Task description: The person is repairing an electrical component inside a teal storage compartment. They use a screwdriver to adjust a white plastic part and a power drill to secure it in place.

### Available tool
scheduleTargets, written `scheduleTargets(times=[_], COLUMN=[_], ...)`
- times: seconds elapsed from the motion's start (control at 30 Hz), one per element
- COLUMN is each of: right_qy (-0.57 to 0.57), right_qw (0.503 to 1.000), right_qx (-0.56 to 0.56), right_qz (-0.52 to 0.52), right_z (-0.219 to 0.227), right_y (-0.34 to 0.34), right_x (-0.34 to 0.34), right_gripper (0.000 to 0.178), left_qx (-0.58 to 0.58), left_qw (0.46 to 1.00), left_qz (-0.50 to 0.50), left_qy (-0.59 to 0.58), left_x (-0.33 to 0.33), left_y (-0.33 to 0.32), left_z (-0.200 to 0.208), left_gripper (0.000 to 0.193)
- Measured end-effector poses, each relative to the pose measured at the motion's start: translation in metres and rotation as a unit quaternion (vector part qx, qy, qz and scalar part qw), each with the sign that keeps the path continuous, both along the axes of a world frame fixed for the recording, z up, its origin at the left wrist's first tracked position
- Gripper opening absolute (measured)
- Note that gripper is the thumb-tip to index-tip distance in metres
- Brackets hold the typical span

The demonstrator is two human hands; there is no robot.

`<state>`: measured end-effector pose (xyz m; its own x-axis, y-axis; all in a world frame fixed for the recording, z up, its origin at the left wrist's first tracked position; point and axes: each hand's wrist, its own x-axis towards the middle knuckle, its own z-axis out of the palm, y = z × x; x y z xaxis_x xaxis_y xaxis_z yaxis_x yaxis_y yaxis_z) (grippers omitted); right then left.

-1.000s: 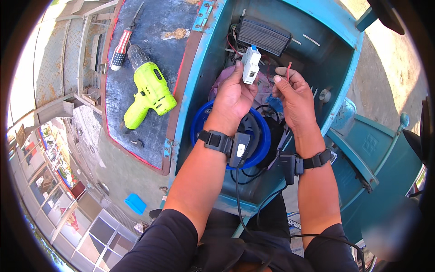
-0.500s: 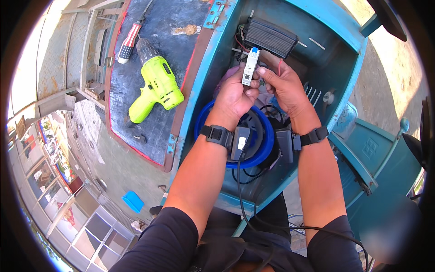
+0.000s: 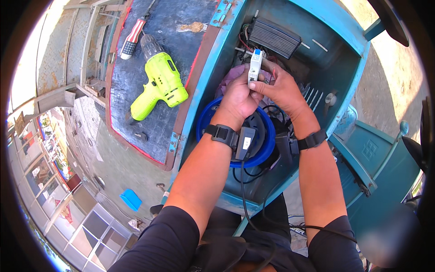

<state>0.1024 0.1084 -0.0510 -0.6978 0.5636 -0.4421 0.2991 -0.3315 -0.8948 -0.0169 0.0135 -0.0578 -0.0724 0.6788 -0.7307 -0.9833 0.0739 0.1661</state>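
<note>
A slim white circuit breaker (image 3: 255,67) with a blue part at its top end is held upright over the open teal metal box (image 3: 192,113). My left hand (image 3: 240,97) grips it from the left, fingers curled behind it. My right hand (image 3: 283,93) is closed from the right, with its thumb pressed on the breaker's lower end; its fingertips are partly hidden. A short red wire (image 3: 274,73) shows beside my right fingers. Just beyond the hands lies a black finned controller box (image 3: 275,37) with thin wires at its left end.
A blue bucket (image 3: 202,119) stands in the box under my wrists, near a pinkish cloth (image 3: 225,84). On the opened lid (image 3: 122,97) at left lie a yellow-green cordless drill (image 3: 161,84) and a flag-patterned screwdriver (image 3: 132,40). Black cables run from my wrists. A blue dustpan-like piece (image 3: 131,200) lies on the ground.
My right thumb has moved down to the breaker's lower end. The breaker stays in my hands, slightly shifted, and the whole view has moved a little.
</note>
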Motion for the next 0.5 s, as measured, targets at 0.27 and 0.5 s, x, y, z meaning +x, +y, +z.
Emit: scheduleTargets(times=[0.27,0.5], right_qy=[-0.063,-0.026], right_qw=[0.993,0.999], right_qx=[0.102,0.023], right_qz=[-0.014,-0.018], right_z=[0.003,0.013], right_y=[0.001,-0.005], right_x=[0.001,0.000], right_gripper=[0.085,0.086], left_qx=[-0.157,-0.053], left_qw=[0.967,0.866], left_qz=[-0.165,-0.420], left_qy=[0.111,0.267], left_x=[0.012,-0.055], left_y=[-0.023,-0.118], left_z=[0.046,0.186], left_gripper=[0.024,0.024])
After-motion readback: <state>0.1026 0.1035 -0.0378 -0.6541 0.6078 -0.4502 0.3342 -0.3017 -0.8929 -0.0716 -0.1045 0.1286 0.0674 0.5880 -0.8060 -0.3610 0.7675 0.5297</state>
